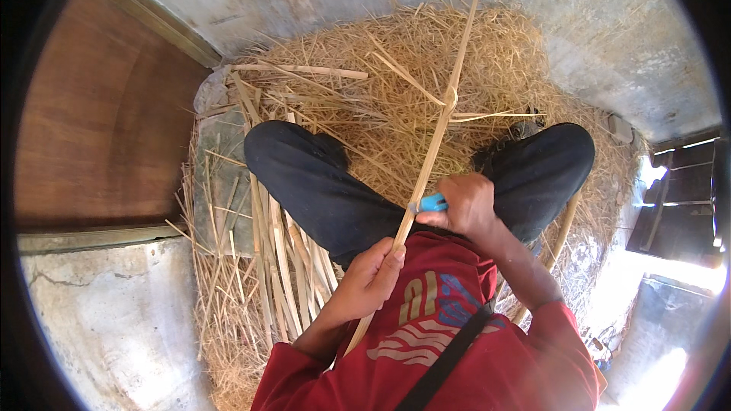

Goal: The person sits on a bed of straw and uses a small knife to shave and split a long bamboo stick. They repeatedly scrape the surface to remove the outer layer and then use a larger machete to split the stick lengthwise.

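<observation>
A long pale strip (432, 151) lies across the middle, its long axis running from between 12 and 1 o'clock, out over the straw (506, 49), down to between 6 and 7 o'clock against the red shirt (426, 259). The left hand (371, 274) has its fingers closed around the lower part of this strip, thumb on top. The right hand (466, 202) is fisted, its fingers wrapped around a blue-handled tool (433, 203) whose working end points to 9 o'clock and appears to meet the strip's edge, though the exact contact is too small to tell.

From the right fist, then, the strip passes just beside it at 9 o'clock, and the left hand sits at about 8 o'clock, gripping nearer the body. The right hand is the closer one to the far end. Up the strip, near 12 o'clock from the right fist, thin slivers (495, 115) branch off, one toward 3 o'clock and another toward 10 or 11 o'clock. Beyond the left forearm, at about 9 o'clock, more loose strips (276, 259) lie lengthwise beside the dark trousers (324, 183)
</observation>
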Demonstrator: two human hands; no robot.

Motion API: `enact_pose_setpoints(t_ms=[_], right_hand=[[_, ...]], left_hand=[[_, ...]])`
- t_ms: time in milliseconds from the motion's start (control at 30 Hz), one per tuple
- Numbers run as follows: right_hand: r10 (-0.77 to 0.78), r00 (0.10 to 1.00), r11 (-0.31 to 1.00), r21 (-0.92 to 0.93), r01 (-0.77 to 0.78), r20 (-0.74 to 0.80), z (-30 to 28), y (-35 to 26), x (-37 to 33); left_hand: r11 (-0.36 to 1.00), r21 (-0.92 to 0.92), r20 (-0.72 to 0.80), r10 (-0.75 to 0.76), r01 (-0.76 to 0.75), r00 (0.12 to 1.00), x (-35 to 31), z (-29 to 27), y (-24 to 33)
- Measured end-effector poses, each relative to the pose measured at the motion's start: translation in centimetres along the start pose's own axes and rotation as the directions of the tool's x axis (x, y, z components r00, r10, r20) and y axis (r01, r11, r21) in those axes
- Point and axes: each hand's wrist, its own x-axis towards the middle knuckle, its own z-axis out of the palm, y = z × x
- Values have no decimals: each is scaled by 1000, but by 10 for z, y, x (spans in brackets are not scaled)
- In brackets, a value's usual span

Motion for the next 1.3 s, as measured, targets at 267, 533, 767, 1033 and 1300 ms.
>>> enact_pose_setpoints(t_ms=[267, 533, 767, 1033, 1300], right_hand=[[-18, 999, 991, -134, 11, -51, 7, 40, 21], [40, 999, 985, -169, -45, -35, 25, 76, 22], [206, 978, 974, -86, -208, -35, 18, 61, 21], [584, 660, 267, 656, -706, 473, 19, 28, -2], [381, 924, 924, 32, -382, 19, 3, 29, 3]], left_hand=[[1000, -6, 32, 0, 0, 999, -2, -2, -4], [996, 65, 10, 61, -61, 998, 3, -2, -15], [999, -20, 28, 31, -31, 999, 0, -3, -7], [994, -93, 37, -56, 59, 998, 0, -2, -1], [991, -111, 72, -67, 75, 995, 5, -4, -1]])
